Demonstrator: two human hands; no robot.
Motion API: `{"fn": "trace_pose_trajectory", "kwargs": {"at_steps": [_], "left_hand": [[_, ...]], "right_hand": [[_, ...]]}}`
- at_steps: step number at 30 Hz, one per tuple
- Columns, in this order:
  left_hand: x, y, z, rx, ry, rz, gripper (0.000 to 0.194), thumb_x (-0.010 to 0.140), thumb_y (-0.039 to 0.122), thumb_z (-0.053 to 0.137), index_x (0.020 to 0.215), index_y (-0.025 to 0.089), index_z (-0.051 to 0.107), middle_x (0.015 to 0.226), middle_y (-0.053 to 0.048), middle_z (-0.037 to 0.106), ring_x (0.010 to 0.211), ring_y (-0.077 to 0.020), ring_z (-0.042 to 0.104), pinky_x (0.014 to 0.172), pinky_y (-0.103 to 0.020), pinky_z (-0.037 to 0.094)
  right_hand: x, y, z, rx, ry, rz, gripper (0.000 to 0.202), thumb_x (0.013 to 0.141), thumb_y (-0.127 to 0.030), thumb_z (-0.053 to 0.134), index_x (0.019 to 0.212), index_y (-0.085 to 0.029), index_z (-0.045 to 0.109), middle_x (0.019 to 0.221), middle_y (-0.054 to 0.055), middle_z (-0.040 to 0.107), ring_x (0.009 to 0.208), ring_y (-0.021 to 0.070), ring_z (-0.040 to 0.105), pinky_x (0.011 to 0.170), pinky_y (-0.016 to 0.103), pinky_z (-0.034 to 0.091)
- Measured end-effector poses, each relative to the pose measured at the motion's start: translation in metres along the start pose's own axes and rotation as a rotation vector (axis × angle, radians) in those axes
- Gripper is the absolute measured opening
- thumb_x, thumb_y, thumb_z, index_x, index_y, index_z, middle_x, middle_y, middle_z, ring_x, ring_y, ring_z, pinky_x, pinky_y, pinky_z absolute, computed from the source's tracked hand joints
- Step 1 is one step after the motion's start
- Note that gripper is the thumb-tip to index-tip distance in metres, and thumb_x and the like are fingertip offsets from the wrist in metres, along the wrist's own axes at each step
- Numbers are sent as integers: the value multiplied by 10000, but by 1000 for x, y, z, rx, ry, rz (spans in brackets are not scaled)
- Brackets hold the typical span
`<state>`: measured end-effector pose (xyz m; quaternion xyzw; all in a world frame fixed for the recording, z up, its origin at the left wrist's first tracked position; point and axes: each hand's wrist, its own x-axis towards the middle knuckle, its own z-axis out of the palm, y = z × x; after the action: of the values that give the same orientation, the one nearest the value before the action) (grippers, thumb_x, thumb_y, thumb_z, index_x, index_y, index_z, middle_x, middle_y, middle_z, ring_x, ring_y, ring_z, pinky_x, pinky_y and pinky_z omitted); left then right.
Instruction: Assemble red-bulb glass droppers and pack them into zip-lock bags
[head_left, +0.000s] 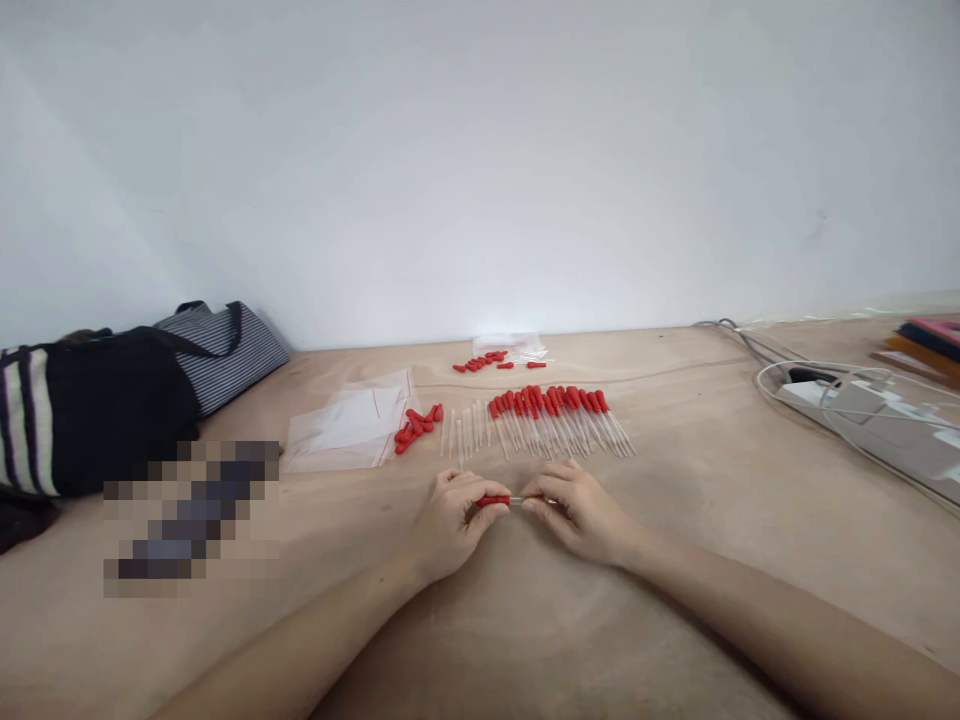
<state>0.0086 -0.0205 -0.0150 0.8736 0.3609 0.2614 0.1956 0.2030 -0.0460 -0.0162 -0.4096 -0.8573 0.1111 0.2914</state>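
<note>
Between thumb and fingers, my left hand (457, 518) pinches a red rubber bulb (493, 501). My right hand (577, 508) is closed on a thin clear dropper tube (515, 501), whose end meets the bulb; how deep it sits inside I cannot tell. Just beyond my hands lies a row of droppers with red bulbs (551, 403), tips pointing toward me. Left of that row are several bare clear tubes (466, 430). Loose red bulbs (416, 428) are heaped beside them, at the edge of clear plastic bags (337, 425).
Against the wall, more red bulbs (480, 362) and thin tubes lie by a small clear bag (506, 343). A black bag (112, 410) and a striped bag (225, 350) stand at left. At right are a white power strip (862, 425) with cables and some stacked coloured items (930, 345).
</note>
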Motion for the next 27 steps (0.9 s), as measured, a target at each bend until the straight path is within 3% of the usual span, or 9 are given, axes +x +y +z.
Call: {"fn": "trace_pose_trajectory", "kwargs": {"at_steps": [3,5,7,9,11,14,17,27], "left_hand": [[2,-2,-5,66,0,44,150,806,310,492,873,237,605,797,-5,658,760,-165,554,813,-350,304],[4,-6,-12,146,65,48,284,746,380,565,994,241,575,922,-33,636,880,-205,527,850,-372,284],[7,-15,-22,253,188,-2,469,691,430,605,1108,239,511,1053,-61,582,990,-246,471,882,-399,260],[10,-28,-34,360,323,-100,400,726,398,564,1092,244,516,1072,-66,558,1014,-254,450,875,-409,264],[11,-42,-45,450,363,-192,302,733,360,553,1014,251,563,1053,-63,553,1004,-260,447,842,-410,280],[9,-59,-55,519,308,-268,261,691,346,587,937,262,598,1058,-58,533,1001,-275,429,820,-423,280],[8,-66,-57,535,252,-301,263,669,345,598,918,264,599,1062,-53,517,999,-273,416,819,-427,276],[7,-78,-60,617,294,-381,198,719,318,556,882,209,584,927,-59,553,923,-260,465,775,-402,318]], "right_hand": [[2,-2,-4,-143,-38,-51,179,828,-270,435,765,-189,582,729,34,606,733,153,531,663,289,289],[7,-1,-5,-185,-43,-25,170,805,-253,457,716,-186,585,695,31,609,701,156,535,647,287,296],[19,2,-5,-164,-22,110,171,787,-235,460,684,-188,588,670,20,617,638,141,538,610,267,311],[37,8,-4,-140,14,320,204,787,-251,443,667,-190,595,645,13,624,576,129,534,563,247,318],[59,15,-2,-184,42,488,258,793,-298,422,648,-186,604,646,28,633,598,145,551,560,249,325],[89,24,6,-317,42,650,275,784,-314,408,667,-183,621,717,57,653,709,183,580,638,279,335],[106,29,17,-366,22,707,251,758,-288,423,701,-160,631,765,94,659,762,216,587,703,323,323],[107,28,22,-437,12,693,319,770,-359,420,835,-115,616,839,152,644,801,243,575,771,377,258]]}}
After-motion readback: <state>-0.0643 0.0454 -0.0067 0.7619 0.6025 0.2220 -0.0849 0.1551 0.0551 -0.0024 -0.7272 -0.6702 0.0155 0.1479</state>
